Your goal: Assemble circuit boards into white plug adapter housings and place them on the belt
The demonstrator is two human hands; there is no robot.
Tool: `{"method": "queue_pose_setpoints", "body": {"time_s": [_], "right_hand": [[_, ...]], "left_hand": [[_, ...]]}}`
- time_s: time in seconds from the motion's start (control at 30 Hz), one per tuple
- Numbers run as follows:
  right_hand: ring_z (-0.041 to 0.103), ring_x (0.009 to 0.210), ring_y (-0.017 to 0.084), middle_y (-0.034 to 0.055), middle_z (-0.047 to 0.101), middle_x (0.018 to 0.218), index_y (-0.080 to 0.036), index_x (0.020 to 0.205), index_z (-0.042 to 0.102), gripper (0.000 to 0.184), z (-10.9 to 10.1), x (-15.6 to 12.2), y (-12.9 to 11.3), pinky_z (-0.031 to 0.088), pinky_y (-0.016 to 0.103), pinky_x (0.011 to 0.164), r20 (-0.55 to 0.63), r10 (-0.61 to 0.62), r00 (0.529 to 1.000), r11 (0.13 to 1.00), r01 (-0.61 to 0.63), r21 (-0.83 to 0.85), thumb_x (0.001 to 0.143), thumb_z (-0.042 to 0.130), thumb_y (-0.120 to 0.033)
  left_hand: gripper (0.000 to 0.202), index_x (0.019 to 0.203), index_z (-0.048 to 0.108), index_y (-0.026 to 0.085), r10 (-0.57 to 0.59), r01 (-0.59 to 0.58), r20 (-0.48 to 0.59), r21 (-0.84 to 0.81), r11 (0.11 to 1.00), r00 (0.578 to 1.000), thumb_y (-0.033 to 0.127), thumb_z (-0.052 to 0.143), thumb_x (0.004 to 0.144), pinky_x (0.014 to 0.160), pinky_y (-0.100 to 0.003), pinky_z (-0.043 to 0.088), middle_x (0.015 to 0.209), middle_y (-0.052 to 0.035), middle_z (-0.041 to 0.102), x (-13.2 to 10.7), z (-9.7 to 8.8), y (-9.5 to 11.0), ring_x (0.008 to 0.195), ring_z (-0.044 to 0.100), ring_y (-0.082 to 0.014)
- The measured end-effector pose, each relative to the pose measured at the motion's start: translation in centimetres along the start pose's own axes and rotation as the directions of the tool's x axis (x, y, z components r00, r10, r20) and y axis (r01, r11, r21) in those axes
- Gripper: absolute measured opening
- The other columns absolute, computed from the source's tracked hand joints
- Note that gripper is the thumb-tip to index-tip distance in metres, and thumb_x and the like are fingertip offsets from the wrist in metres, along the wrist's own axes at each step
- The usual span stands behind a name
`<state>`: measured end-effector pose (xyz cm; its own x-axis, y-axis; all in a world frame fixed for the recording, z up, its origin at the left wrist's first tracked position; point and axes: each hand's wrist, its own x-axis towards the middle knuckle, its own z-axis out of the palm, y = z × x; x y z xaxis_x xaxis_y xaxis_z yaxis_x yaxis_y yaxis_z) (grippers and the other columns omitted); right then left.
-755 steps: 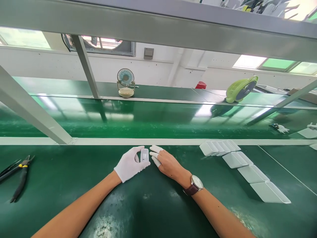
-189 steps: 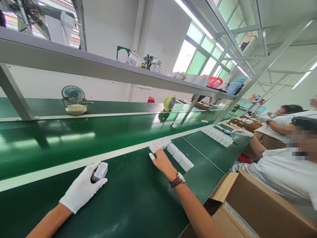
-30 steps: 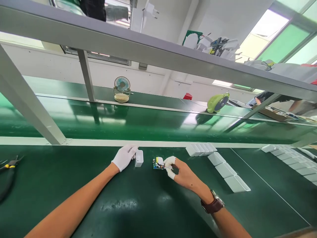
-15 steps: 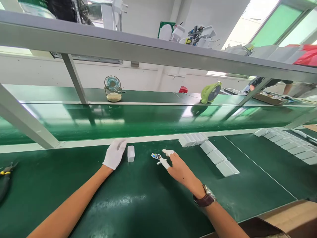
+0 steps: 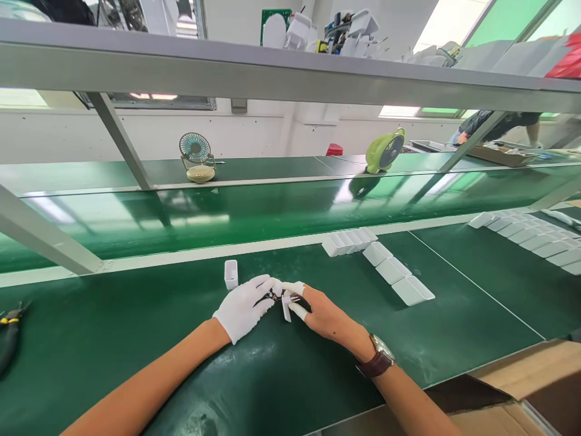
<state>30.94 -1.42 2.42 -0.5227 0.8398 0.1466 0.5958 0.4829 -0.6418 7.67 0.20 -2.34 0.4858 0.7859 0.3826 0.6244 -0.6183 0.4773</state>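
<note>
My left hand [image 5: 245, 307], in a white glove, has its fingertips closed on one side of a small circuit board [image 5: 274, 296]. White finger covers are on the fingertips of my right hand [image 5: 313, 307], which pinches the other side of it. A flat white plastic piece [image 5: 286, 308] hangs down from the board between the two hands. Much of the board is hidden by my fingers. Just behind my left hand stands a small open white plastic case [image 5: 231, 274], touched by neither hand.
More white cases [image 5: 391, 270] stand in rows to the right, with another group [image 5: 535, 239] farther right. Pliers [image 5: 11, 333] lie at the left edge. Behind the green bench run a metal frame and a long belt. An open cardboard box [image 5: 521, 375] is below the front edge.
My left hand has moved right, away from beside the white case, and now grips the circuit board together with my right hand. The board is lifted and turned.
</note>
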Motion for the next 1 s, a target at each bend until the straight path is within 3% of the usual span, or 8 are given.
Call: {"method": "queue_pose_setpoints", "body": {"time_s": [0.1,0.23,0.33,0.47,0.6,0.77,0.87,1.0], "right_hand": [[0.066,0.097,0.020,0.0046,0.069,0.108,-0.030,0.137,0.054,0.044,0.1,-0.1,0.6,0.056,0.038,0.089,-0.043,0.005,0.999,1.000,-0.005,-0.004,0.096,0.044,-0.016],[0.065,0.109,0.022,0.0078,0.068,0.115,-0.026,0.133,0.057,0.048,-0.2,-0.3,1.0,0.053,0.043,0.098,-0.161,0.047,0.986,0.994,-0.062,-0.086,0.093,0.038,-0.010],[0.062,0.117,0.025,0.0101,0.066,0.125,-0.023,0.135,0.055,0.042,-0.8,-0.3,0.4,0.051,0.045,0.101,-0.163,0.084,0.983,0.987,-0.104,-0.123,0.096,0.040,-0.019],[0.067,0.095,0.027,0.0092,0.071,0.099,-0.021,0.108,0.067,0.026,-0.9,0.4,-0.5,0.054,0.043,0.087,-0.098,0.168,0.981,0.957,-0.186,-0.221,0.097,0.050,-0.037],[0.064,0.074,0.019,0.0035,0.067,0.084,-0.023,0.090,0.067,0.019,-0.6,0.8,-0.8,0.053,0.034,0.071,-0.073,0.197,0.978,0.958,-0.208,-0.199,0.095,0.050,-0.029],[0.066,0.095,0.019,0.0040,0.068,0.104,-0.026,0.090,0.067,0.016,-0.6,0.3,-0.9,0.054,0.035,0.085,-0.224,0.067,0.972,0.995,-0.081,-0.055,0.094,0.051,-0.026],[0.066,0.099,0.020,0.0047,0.068,0.111,-0.028,0.107,0.065,0.018,-0.2,-0.3,-0.3,0.056,0.037,0.090,-0.281,0.068,0.957,0.998,-0.063,0.029,0.095,0.052,-0.025],[0.065,0.105,0.022,0.0076,0.065,0.116,-0.029,0.128,0.058,0.037,0.8,-1.0,1.2,0.057,0.043,0.095,-0.236,-0.003,0.972,0.999,-0.005,-0.035,0.096,0.045,-0.017]], "left_hand": [[0.036,0.129,0.058,0.025,0.061,-0.064,0.060,0.039,0.997,0.996,0.018,0.049,0.095,0.106,-0.038,0.053,0.135,-0.0065,0.061,0.3,-0.3,-0.6,0.118,0.064,-0.0213],[0.028,0.117,0.065,0.024,0.050,-0.057,0.093,0.075,0.996,0.994,0.018,0.050,0.094,0.102,-0.040,0.055,0.128,-0.0071,0.066,0.0,-0.5,-0.7,0.112,0.067,-0.0223],[0.026,0.116,0.066,0.025,0.003,-0.011,0.089,0.088,0.996,0.996,0.024,0.059,0.091,0.100,-0.041,0.056,0.132,-0.0072,0.064,-0.2,-0.4,-0.3,0.113,0.067,-0.0244],[0.048,0.125,0.059,0.024,-0.185,0.176,0.080,0.109,0.978,0.979,0.033,0.074,0.079,0.094,-0.040,0.058,0.140,-0.0070,0.060,0.6,-0.2,0.6,0.111,0.069,-0.0264],[0.057,0.133,0.053,0.025,-0.284,0.266,0.159,0.127,0.956,0.946,0.035,0.073,0.081,0.085,-0.035,0.060,0.134,-0.0038,0.065,1.9,0.2,1.2,0.105,0.072,-0.0247],[0.051,0.128,0.056,0.027,-0.213,0.211,0.017,0.089,0.973,0.977,0.036,0.073,0.081,0.081,-0.030,0.060,0.126,-0.0042,0.067,1.6,0.8,0.6,0.106,0.070,-0.0224],[0.056,0.129,0.055,0.026,-0.158,0.165,-0.075,0.085,0.983,0.985,0.038,0.076,0.078,0.074,-0.030,0.060,0.125,-0.0065,0.066,1.0,1.0,0.3,0.101,0.072,-0.0231],[0.062,0.129,0.056,0.025,-0.200,0.201,-0.019,0.101,0.974,0.980,0.042,0.079,0.075,0.071,-0.031,0.060,0.121,-0.0062,0.069,1.0,1.3,0.4,0.093,0.074,-0.0241]]}}
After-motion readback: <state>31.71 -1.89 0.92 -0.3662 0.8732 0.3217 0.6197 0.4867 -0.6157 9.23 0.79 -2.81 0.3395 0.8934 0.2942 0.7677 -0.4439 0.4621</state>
